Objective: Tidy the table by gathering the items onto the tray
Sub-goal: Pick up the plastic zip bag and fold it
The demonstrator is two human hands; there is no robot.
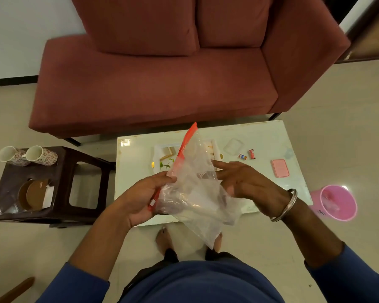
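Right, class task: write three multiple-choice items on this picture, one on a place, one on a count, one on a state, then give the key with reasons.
1. Where do the mugs stand?
A. dark stool
B. sofa
C. tray

2. How many mugs are there?
A. one
B. two
C. four

3. What is the left hand doing?
A. resting flat on the table
B. gripping the clear bag
C. lifting the pink bin

Key:
1 A, they sit on the dark stool left of the table.
2 B, two flowered mugs show.
3 B, its fingers curl round the clear bag at its red strip.
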